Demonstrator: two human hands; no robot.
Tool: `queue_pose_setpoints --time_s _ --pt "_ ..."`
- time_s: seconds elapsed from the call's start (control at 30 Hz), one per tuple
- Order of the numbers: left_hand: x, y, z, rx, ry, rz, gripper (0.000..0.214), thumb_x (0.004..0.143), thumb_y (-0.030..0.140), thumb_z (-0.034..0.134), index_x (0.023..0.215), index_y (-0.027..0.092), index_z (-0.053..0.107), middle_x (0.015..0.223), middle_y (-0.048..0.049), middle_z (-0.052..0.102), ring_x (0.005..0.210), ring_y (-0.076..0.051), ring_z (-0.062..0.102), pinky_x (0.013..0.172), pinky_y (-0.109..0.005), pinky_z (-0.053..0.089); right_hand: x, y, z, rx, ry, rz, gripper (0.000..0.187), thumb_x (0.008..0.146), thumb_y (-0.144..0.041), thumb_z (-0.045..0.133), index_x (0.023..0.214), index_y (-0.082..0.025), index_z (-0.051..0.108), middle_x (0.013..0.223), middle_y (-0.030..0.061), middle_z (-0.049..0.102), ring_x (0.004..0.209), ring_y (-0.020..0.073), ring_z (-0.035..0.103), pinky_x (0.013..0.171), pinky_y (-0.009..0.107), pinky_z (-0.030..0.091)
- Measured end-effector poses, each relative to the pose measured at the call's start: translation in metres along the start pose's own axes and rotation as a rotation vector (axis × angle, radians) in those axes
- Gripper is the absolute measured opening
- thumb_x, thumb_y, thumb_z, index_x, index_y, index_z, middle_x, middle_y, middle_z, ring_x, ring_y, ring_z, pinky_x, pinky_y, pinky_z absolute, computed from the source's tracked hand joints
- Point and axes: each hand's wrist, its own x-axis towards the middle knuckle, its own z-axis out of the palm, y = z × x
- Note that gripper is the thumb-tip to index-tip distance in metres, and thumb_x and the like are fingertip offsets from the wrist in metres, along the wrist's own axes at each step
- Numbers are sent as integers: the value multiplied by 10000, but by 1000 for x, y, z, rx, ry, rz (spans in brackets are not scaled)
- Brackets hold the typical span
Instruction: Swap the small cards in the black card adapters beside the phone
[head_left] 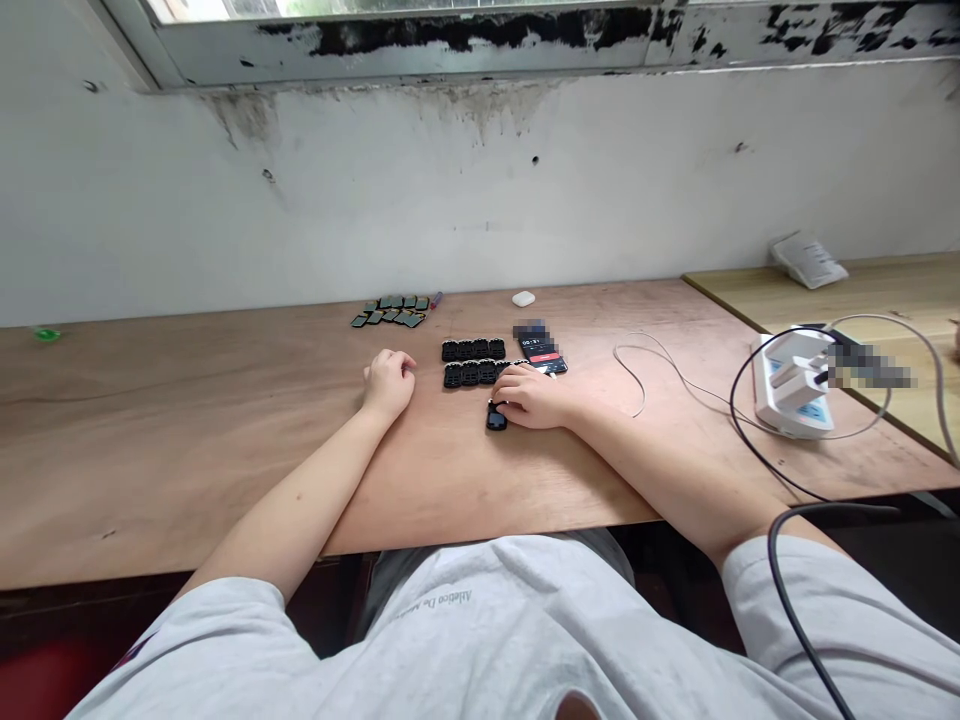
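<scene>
My right grip (pixel 531 396) touches a black case (pixel 496 418) between front and back edges of the bench (pixel 187 440).
Curled, I can't tell how tightly; the case's long axis runs front-to-back. My left grip (pixel 389 386): half-open.

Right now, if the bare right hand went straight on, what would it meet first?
Past the black rectangular piece it touches, probably the nearer row of black plastic pieces; depth unclear.

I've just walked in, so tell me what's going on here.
The person's right hand touches one small black housing, in front of two rows of similar housings. The left hand rests on the wooden table. What look like green circuit boards lie grouped near the wall; a phone lies beyond the right hand.
</scene>
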Motion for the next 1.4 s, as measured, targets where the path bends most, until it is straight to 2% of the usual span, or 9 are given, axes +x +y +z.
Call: queue_pose_setpoints --time_s 0.2,0.5,0.7,0.83,0.93,1.03,1.2,1.27,1.4 --pt "3 -2 4 -50 14 -52 372 827 67 494 1137 181 666 1174 -144 617 1107 -302 637 1000 -458 508 1 1 -1 9 -3 -14 206 970 -209 556 1007 -204 759 1048 105 753 1037 244 623 920 381 480" --pt "2 -2 4 -131 38 19 280 848 117 505 998 182 733 1054 -100 574 943 -230 639 979 -375 534 2 0 -2 15 -1 -9 236 988 -212 522 969 -196 757 1000 104 752 976 239 623 908 377 497" --pt "2 -5 3 -125 16 34 206 822 116 535 915 201 699 970 -78 601 958 -239 631 938 -367 524 0 -1 -1 -5 -3 -3 280 992 -232 534 1202 -194 717 1239 130 701 1103 251 632 978 398 480" --pt "3 -8 6 -203 41 49 106 844 196 618 930 198 681 931 -61 620 906 -226 628 899 -361 526 0 -2 -3 17 -33 -24 302 1020 -347 560 1238 -196 705 1264 130 691 1113 260 625 1008 413 464" --pt "5 -10 9 -266 97 24 145 824 225 685 964 190 685 914 -52 626 854 -218 625 860 -364 532 0 0 -4 27 -45 -58 353 1037 -420 546 1262 -192 696 1279 135 686 1121 270 617 1015 429 459" --pt "5 -10 10 -294 159 40 75 842 231 690 904 189 692 906 -51 623 830 -209 625 853 -368 535 -1 1 -3 27 -55 -81 345 1013 -361 559 1293 -198 679 1304 136 674 1135 276 610 1018 437 456" --pt "0 -4 6 -385 233 185 101 892 296 698 894 200 730 977 -63 668 877 -202 647 844 -351 541 -1 -1 -1 20 -77 -91 425 873 -183 610 1293 -200 676 1316 128 676 1151 283 603 1005 438 457" --pt "-4 0 6 -448 202 224 129 908 329 696 915 208 739 936 -49 700 848 -193 654 833 -341 545 -1 -1 -2 9 -77 -92 394 883 -179 605 1269 -198 684 1299 122 691 1151 279 603 1003 434 453" --pt "-19 16 9 -596 -20 224 199 878 373 740 995 212 735 822 -17 720 719 -171 650 713 -307 555 0 -1 -1 -36 -71 -92 279 980 -304 595 1217 -200 699 1185 112 725 1084 264 618 978 416 446"
